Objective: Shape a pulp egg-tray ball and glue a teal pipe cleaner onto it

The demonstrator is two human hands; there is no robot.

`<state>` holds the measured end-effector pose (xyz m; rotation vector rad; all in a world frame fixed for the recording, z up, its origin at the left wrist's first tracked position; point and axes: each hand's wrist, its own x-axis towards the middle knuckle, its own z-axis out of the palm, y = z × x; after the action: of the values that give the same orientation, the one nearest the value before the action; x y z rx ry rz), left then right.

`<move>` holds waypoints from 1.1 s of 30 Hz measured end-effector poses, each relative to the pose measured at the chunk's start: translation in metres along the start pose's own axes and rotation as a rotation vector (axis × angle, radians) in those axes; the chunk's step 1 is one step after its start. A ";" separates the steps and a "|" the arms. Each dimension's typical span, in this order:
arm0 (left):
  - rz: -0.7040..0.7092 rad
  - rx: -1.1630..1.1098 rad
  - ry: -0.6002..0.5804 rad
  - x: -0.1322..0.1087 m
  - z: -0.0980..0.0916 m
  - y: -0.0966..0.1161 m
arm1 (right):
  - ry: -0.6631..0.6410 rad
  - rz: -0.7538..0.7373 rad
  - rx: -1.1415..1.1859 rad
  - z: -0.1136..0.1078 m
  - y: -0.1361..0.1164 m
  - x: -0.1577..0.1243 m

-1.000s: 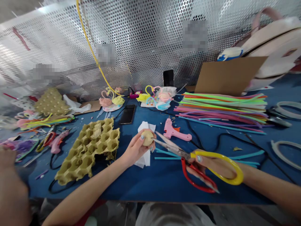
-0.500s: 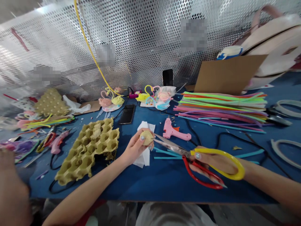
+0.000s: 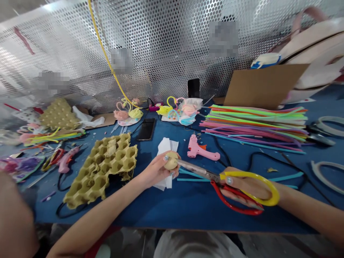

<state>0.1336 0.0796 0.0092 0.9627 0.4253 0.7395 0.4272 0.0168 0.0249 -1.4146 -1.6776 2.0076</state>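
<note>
My left hand (image 3: 159, 169) pinches a small tan egg carton cup (image 3: 171, 160) between thumb and fingers above the table. A slit or notch shows in its right side. My right hand (image 3: 236, 182) grips a pair of scissors (image 3: 199, 168) with one yellow and one red handle. The blades lie together and point left, their tips at the cup's right edge. Under the left hand lies a white sheet of thin paper (image 3: 167, 145). Light blue pipe cleaners (image 3: 192, 179) lie beneath the blades.
A torn egg carton (image 3: 99, 172) lies left; behind it is a phone (image 3: 146, 129). A pink glue gun (image 3: 200, 149) lies beyond the scissors. Coloured pipe cleaners (image 3: 255, 123) are heaped at right. Pipe-cleaner birds (image 3: 128, 114) stand near the perforated metal wall (image 3: 166, 46). Another person's arm (image 3: 14, 215) is far left.
The scissor blades have gone from spread apart to together at the cup. The left hand with the cup has shifted slightly right and down in view.
</note>
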 end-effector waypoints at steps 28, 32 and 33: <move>0.061 0.024 0.037 -0.002 -0.012 -0.003 | -0.569 -0.397 0.827 0.011 0.054 0.033; 0.028 0.016 -0.011 -0.003 -0.007 0.001 | -0.584 -0.373 0.739 0.020 0.046 0.030; 0.018 0.012 -0.024 -0.003 -0.005 0.001 | -0.575 -0.358 0.741 0.021 0.044 0.030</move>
<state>0.1278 0.0812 0.0076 0.9866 0.4007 0.7411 0.4141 0.0061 -0.0299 -0.2901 -0.9998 2.5280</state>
